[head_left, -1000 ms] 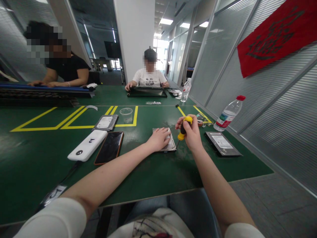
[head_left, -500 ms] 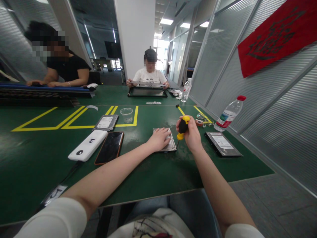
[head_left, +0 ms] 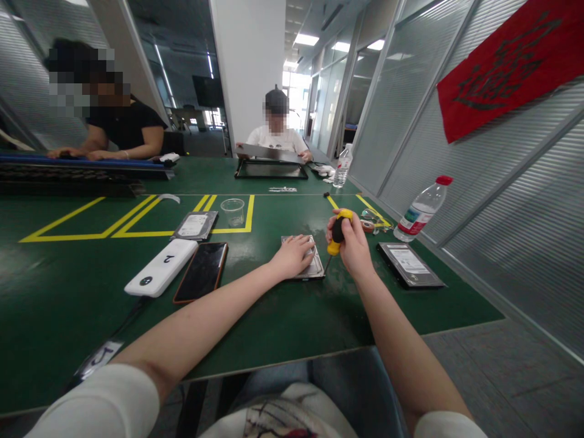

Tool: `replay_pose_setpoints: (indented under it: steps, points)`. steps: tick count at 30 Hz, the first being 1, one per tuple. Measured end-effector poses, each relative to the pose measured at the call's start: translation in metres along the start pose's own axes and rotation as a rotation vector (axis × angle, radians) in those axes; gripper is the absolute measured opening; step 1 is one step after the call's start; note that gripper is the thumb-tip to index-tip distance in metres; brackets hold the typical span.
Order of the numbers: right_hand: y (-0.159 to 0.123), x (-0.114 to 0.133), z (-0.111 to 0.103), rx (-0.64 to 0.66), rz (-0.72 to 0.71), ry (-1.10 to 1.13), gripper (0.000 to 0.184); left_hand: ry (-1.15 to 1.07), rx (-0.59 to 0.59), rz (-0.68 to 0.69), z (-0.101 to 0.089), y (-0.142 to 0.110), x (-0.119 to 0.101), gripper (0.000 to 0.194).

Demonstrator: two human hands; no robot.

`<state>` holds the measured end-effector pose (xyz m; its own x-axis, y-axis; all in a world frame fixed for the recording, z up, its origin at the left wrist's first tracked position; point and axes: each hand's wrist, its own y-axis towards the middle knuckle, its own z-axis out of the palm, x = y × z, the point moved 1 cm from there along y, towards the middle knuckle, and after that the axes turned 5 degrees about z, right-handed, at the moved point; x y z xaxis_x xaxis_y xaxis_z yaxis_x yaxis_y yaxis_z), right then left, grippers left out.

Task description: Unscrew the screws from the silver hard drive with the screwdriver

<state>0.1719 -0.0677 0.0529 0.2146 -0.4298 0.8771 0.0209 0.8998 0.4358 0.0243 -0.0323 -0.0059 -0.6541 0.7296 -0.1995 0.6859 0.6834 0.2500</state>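
Observation:
My left hand (head_left: 294, 255) lies flat across a hard drive (head_left: 314, 269), fingers stretched over its top, covering much of it. In my right hand (head_left: 356, 246) is a yellow and black screwdriver (head_left: 336, 236), gripped by its handle. Its thin shaft slants down to the drive's near right corner; whether the tip sits in a screw is too small to tell. A second hard drive (head_left: 410, 265) rests on the table to the right of my right hand. Farther left, beyond a white power bank (head_left: 162, 267), lies a third hard drive (head_left: 196, 225).
A phone (head_left: 201, 272) lies left of my left forearm on the green table (head_left: 274, 328). Around the work stand a clear plastic cup (head_left: 233, 213), a red-capped bottle (head_left: 422, 210) and another bottle (head_left: 343, 165). Two people sit across; one holds a flat panel (head_left: 271, 152) over a black frame (head_left: 255, 170).
The screwdriver's handle has shifted slightly up and right, along with my right hand. My left hand stays on the hard drive. Across the table, the person's panel has tilted.

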Motion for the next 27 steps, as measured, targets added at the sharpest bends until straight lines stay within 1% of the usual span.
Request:
replay_pose_setpoints:
  steps: [5, 10, 15, 20, 24, 27]
  points:
    - [-0.0024, 0.0051, 0.0022, -0.037, -0.055, -0.073, 0.035, -0.008, 0.013, -0.003, -0.0013, 0.0000, -0.0010, 0.041]
    - [-0.0045, 0.0065, 0.0048, -0.004, -0.010, -0.031, 0.037, -0.003, 0.005, -0.002, -0.0008, 0.0003, -0.0010, 0.039]
    - [-0.0052, 0.0054, 0.0064, 0.034, -0.035, -0.012, 0.035, 0.003, 0.019, -0.006, -0.0013, 0.0006, -0.0017, 0.041]
    - [-0.0015, -0.0010, 0.0030, 0.042, 0.015, 0.023, 0.041, 0.010, 0.016, -0.005, -0.0018, 0.0003, -0.0013, 0.040]
    - [-0.0004, -0.0011, 0.0013, 0.051, 0.013, 0.035, 0.036, 0.005, 0.006, -0.002, -0.0002, 0.0005, 0.0001, 0.039]
    - [-0.0028, 0.0011, 0.0035, 0.070, 0.016, 0.035, 0.040, 0.005, 0.013, -0.001, 0.0006, 0.0009, 0.0002, 0.039]
